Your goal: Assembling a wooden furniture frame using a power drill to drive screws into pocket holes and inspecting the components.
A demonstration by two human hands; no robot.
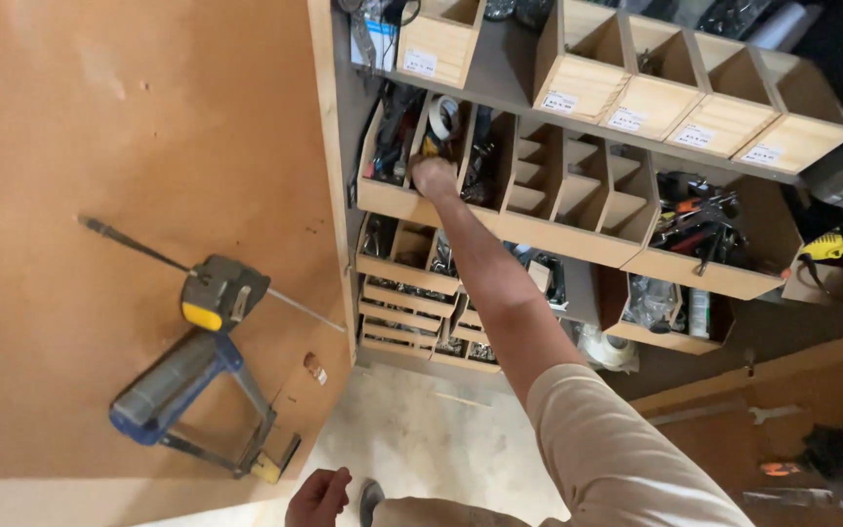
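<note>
My right hand reaches far out on a straight arm into a narrow wooden bin of a wall shelf. Its fingers are down inside the bin and hidden. A white tape roll and a small yellow item lie in the same bin just beyond the hand. The neighbouring bins hold dark hand tools. My left hand hangs low at the bottom edge with its fingers loosely curled and nothing in it.
A blue and yellow bar clamp grips the edge of a large brown board on the left. Labelled wooden boxes sit on the upper shelf. A bin of red-handled pliers is at right. Concrete floor lies below.
</note>
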